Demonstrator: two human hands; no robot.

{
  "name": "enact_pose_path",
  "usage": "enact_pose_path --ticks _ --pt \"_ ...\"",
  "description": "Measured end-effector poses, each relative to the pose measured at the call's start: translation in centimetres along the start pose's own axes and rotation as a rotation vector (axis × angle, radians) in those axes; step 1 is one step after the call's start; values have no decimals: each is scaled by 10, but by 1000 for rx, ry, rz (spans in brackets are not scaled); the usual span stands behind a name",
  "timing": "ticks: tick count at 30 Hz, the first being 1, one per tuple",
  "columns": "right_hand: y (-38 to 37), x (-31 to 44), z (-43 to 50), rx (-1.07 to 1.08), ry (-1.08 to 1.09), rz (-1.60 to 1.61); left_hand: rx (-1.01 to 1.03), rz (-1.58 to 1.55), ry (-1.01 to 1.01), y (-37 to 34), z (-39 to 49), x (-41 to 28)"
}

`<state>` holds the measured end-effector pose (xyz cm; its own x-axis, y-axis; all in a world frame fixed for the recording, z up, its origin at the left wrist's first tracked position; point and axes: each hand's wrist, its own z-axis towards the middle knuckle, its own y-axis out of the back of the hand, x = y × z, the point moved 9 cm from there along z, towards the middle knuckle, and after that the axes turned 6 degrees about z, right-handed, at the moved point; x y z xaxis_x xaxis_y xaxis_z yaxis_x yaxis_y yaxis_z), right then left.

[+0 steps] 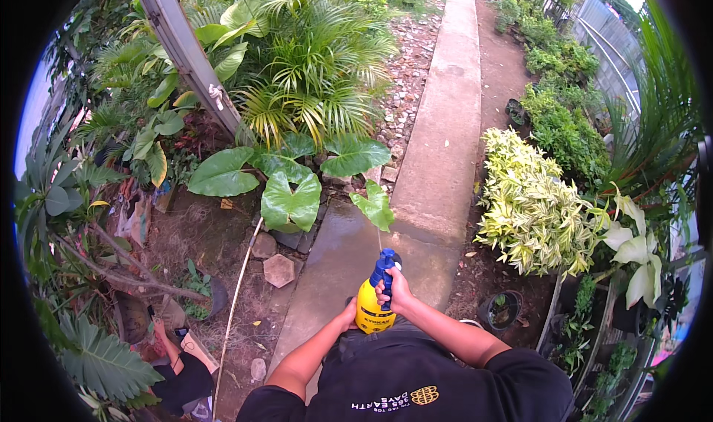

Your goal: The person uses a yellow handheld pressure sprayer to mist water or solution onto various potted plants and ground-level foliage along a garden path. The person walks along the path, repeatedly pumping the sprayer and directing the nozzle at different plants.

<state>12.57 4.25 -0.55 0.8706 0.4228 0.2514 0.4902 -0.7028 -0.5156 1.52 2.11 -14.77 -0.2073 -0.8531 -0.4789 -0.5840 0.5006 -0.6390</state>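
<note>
A yellow pump sprayer bottle (374,305) with a blue spray head stands upright close to my body. My right hand (393,289) is wrapped around its blue handle below the nozzle. Against the lower left side of the yellow tank rests my left hand (351,314), its fingers partly hidden behind the bottle. A thin streak rises from the nozzle towards a heart-shaped green leaf (375,206). Other broad glossy leaves (291,199) spread beyond it to the left.
A wet concrete path (437,160) runs ahead. Variegated shrubs (535,210) and a potted plant (500,309) border its right side. At left are a thin pole (237,305), a hexagonal paver (278,270) and another person (184,374) low down. A metal post (186,54) leans beyond.
</note>
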Motion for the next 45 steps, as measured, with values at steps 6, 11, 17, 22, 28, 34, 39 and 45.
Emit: enact_pose_path --ticks 6,11,17,22,28,34,39,45 --pt "11 -1 1 19 -4 4 31 38 12 -30 -14 -18" --pt "14 -5 -1 28 -3 0 62 50 -62 -27 -9 -14" --pt "7 -14 -5 24 19 -52 -612 532 -140 69 0 -30" --pt "1 -12 -15 46 49 -117 -673 795 -955 -59 -80 -203" --pt "-9 -7 -29 94 91 -101 -469 802 -1095 -161 -101 -266" --pt "-22 -7 -32 159 160 -113 -487 793 -863 -163 -66 -264" --pt "-29 1 -44 83 167 -205 -444 772 -729 -149 -47 -256" --pt "-29 17 -49 100 133 -238 -426 866 -788 -151 -37 -269"
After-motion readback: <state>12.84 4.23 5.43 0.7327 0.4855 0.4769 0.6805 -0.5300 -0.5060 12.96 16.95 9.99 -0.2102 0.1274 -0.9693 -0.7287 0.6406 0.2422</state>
